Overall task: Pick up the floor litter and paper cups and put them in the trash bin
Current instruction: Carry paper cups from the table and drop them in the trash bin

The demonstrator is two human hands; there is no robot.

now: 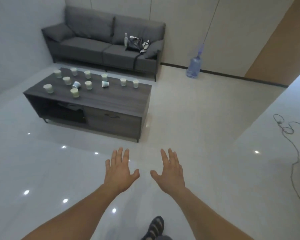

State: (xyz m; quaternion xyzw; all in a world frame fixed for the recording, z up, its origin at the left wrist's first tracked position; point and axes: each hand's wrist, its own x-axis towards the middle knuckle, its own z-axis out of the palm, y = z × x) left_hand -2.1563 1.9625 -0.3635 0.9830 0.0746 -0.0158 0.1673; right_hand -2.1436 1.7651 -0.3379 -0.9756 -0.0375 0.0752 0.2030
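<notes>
The task is looking hardly begun: the paper cups (88,85) are all sitting on the bench (128,97), two of them tipped over, none collected. The left hand (121,170) and right hand (170,172) are hovering spread and empty above the floor (197,118). The trash bin is not showing anywhere, and floor litter is perhaps lying outside the view.
</notes>
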